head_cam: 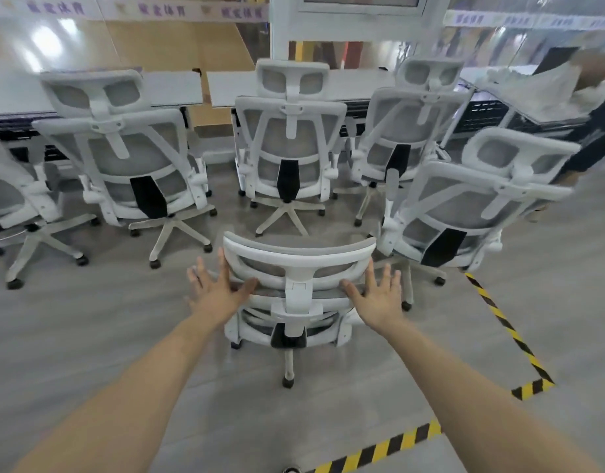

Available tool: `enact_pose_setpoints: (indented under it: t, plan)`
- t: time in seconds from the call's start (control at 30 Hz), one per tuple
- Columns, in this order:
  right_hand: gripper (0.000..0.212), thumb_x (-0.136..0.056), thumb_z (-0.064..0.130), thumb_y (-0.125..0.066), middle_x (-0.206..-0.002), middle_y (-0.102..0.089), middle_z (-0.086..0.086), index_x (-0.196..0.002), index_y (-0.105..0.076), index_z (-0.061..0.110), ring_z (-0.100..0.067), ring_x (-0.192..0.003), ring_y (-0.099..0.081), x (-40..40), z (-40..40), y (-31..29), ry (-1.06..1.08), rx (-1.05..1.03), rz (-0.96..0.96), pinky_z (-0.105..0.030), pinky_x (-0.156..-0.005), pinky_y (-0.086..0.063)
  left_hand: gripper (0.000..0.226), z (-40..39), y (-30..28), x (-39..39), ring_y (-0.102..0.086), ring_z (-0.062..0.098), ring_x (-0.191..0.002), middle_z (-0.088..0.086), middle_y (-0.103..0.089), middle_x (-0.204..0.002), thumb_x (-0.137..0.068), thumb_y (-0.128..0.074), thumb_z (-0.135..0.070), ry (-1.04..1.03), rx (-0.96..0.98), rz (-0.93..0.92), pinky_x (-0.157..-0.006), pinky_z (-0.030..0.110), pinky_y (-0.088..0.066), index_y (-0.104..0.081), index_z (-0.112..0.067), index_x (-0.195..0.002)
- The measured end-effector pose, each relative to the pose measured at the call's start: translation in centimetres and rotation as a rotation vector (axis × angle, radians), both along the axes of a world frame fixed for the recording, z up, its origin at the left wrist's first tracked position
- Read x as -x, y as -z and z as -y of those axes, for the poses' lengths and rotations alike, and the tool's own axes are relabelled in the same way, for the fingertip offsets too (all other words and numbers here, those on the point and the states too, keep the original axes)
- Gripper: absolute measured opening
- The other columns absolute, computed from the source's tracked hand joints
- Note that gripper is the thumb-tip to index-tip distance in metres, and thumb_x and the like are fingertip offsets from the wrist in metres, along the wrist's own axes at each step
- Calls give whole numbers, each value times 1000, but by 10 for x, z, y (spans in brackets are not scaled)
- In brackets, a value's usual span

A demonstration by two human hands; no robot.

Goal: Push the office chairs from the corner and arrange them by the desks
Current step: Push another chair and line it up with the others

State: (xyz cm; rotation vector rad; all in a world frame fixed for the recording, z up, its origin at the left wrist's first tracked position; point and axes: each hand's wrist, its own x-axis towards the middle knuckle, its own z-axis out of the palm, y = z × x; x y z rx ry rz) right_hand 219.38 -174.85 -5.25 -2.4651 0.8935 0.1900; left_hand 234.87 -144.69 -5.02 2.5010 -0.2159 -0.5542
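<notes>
A white office chair with grey mesh (296,264) stands right in front of me, its back turned to me. My left hand (215,287) lies against the left side of its headrest, fingers spread and straight, thumb on the lower bar. My right hand (376,292) mirrors it on the right side, fingers spread. Several more white chairs face the desks beyond: one at centre (287,131), one to the left (123,145), one at back right (417,131) and one nearer on the right (475,199).
White desks (178,87) run along the far wall under glass partitions. Yellow-black floor tape (505,322) marks a corner at the right and front. A person's dark sleeve (598,131) reaches in at the far right. Another chair (7,199) is cut off at the left edge.
</notes>
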Motion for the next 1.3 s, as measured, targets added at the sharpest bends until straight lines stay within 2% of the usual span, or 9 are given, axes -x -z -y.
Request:
enact_pose_setpoints:
  t: [0.13,0.23,0.53,0.63,0.73,0.87,1.0,1.13,1.3]
  plan:
    - [100,-88,91,-20,-170,21,-15,-164,13,35,-37,-155,24,-73,69,-3,-48,25,-15,-52,-126,9,108,65,-2,-63,30,31,-153,1,31,-168,-74,-42,-96,-33,-44,-30,-118,75,-4,31,-61,-146]
    - [99,-89,90,-19,-171,19,-16,-164,14,35,-38,-156,21,-114,110,-1,-55,43,-33,-52,-127,8,110,105,-4,-97,33,32,-152,2,32,-167,-76,-46,-94,-37,-27,-42,-119,74,3,30,-59,-148]
    - [99,-88,91,-13,-171,21,-11,-164,12,34,-32,-155,26,-171,171,2,-63,70,11,-51,-126,11,114,166,0,-153,31,35,-153,4,33,-167,-72,-37,-99,-51,-99,5,-119,74,-3,32,-52,-150]
    - [90,-92,85,-6,-171,22,-10,-164,14,33,-31,-155,27,-172,173,4,-74,120,18,-51,-127,10,109,164,0,-156,31,37,-152,5,36,-166,-74,-22,-100,29,-179,53,-122,68,3,34,-46,-151]
    - [83,-96,79,-6,-171,23,-9,-164,13,34,-30,-155,27,-156,163,7,-79,125,30,-52,-127,9,97,149,-1,-144,39,34,-148,4,45,-159,-79,-8,-98,188,-291,85,-119,70,10,37,-48,-149]
    - [76,-101,71,-9,-172,21,-6,-164,13,35,-30,-157,20,-119,129,10,-119,184,17,-54,-128,3,95,125,-3,-108,31,30,-153,2,44,-160,-87,-19,-91,342,-391,106,-120,68,6,31,-47,-153]
    - [70,-103,66,-11,-174,2,-6,-165,-8,33,-31,-160,7,-79,69,6,-140,173,-55,-56,-127,-7,84,79,-9,-55,11,34,-159,6,11,-173,-96,-31,-77,385,-473,17,-122,67,-8,10,-45,-162]
    - [67,-104,64,-16,-172,-16,-5,-161,-28,32,-34,-159,-5,-51,-27,-7,-307,156,-141,-56,-125,-14,77,-2,-17,14,-9,32,-158,9,-9,-172,-102,-34,-65,275,-460,-11,-123,58,-20,-3,-35,-165]
    - [66,-104,65,-20,-164,-36,-7,-153,-42,26,-35,-153,-22,-28,-202,-39,-656,205,-162,-54,-121,-22,72,-155,-47,102,-33,27,-149,8,-32,-164,-100,-29,-66,28,-433,88,-117,49,-34,-26,-27,-161]
